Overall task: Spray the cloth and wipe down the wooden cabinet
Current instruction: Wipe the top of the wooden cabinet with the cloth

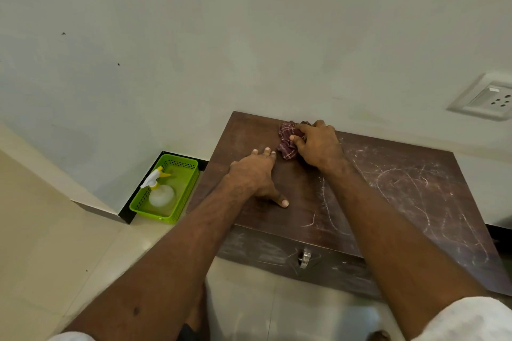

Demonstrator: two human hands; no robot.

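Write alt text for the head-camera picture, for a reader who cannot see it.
A person's right hand grips a crumpled maroon checked cloth on a scratched dark wooden cabinet, while the left hand rests flat beside it. On the floor to the left, a spray bottle sits in a green basket.

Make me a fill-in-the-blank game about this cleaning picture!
1. The right hand grips a crumpled maroon checked ____.
2. The white-and-yellow plastic spray bottle sits in a ____ plastic basket.
3. The left hand rests flat on the scratched dark brown wooden ____.
Missing words: cloth, green, cabinet.
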